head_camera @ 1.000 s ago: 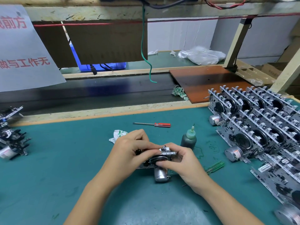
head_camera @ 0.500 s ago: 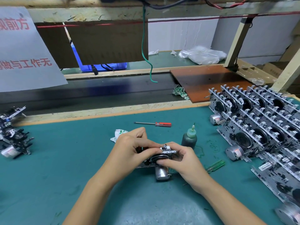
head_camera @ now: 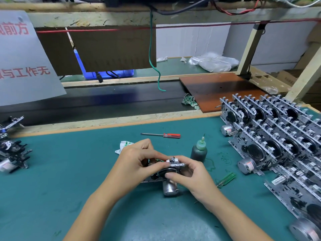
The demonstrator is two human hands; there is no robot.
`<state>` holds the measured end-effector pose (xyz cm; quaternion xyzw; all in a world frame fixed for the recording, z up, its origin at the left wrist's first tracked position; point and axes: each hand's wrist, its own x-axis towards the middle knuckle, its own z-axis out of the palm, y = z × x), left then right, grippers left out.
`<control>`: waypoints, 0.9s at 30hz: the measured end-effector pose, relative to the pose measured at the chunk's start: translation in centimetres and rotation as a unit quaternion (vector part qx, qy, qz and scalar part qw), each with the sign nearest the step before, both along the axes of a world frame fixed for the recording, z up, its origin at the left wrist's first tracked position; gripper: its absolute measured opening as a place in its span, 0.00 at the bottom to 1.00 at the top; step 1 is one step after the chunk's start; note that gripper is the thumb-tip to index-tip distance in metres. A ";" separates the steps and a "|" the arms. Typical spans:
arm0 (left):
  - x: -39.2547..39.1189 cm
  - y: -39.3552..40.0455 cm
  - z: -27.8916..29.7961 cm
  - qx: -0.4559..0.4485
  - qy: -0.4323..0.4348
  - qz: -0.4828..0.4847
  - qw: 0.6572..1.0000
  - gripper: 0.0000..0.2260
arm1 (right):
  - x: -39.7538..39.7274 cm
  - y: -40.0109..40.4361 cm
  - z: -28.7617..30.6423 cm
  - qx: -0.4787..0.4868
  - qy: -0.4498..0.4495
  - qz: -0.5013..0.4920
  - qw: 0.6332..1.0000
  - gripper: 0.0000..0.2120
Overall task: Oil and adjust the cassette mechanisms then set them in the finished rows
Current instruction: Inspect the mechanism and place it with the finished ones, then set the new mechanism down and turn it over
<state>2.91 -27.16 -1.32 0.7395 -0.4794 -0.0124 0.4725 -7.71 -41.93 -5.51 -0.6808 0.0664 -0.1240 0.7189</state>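
Observation:
A metal cassette mechanism (head_camera: 171, 178) with a silver motor at its underside is held just above the green mat, near the middle. My left hand (head_camera: 137, 160) grips its left side, fingertips curled over the top. My right hand (head_camera: 191, 174) grips its right side, thumb against the black flywheel. A small dark oil bottle (head_camera: 199, 151) with a green needle cap stands upright just beyond my right hand. Rows of cassette mechanisms (head_camera: 278, 136) lean in ranks at the right. A few more mechanisms (head_camera: 12, 153) lie at the far left edge.
A red-handled screwdriver (head_camera: 163, 135) lies beyond the hands. A green-handled tool (head_camera: 225, 179) lies right of my right hand. A white rag (head_camera: 124, 145) peeks out behind my left hand. A brown board (head_camera: 220, 91) sits over the dark conveyor belt (head_camera: 104, 101) behind the green mat (head_camera: 69, 171).
Both hands keep hold of the mechanism in the same spot; only the fingers shift slightly on it. The camera has drifted a little.

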 end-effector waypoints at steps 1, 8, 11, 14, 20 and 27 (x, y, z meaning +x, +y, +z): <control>-0.2 0.2 0.1 0.004 -0.017 -0.002 1.000 0.05 | -0.2 -0.1 0.1 -0.014 -0.004 -0.004 1.000 0.15; -2.3 1.6 -0.8 -0.023 -0.188 0.045 0.981 0.09 | -1.1 -0.6 0.5 -0.282 -0.085 -0.072 0.953 0.15; -2.9 1.3 -1.8 -0.024 -0.302 0.076 0.950 0.09 | -0.6 -0.9 0.9 -0.410 -0.134 -0.108 0.896 0.13; -3.7 0.7 -3.3 -0.009 -0.406 0.097 0.909 0.09 | -1.2 -1.1 0.7 -0.520 -0.112 -0.091 0.842 0.19; -3.9 -0.2 -5.8 -0.009 -0.374 0.109 0.921 0.11 | -5.5 -2.0 0.4 -0.595 -0.085 -0.099 0.793 0.23; -3.0 0.4 -5.0 0.167 -0.225 0.119 0.953 0.40 | -8.4 -6.2 0.7 -0.746 0.036 -0.057 0.662 0.25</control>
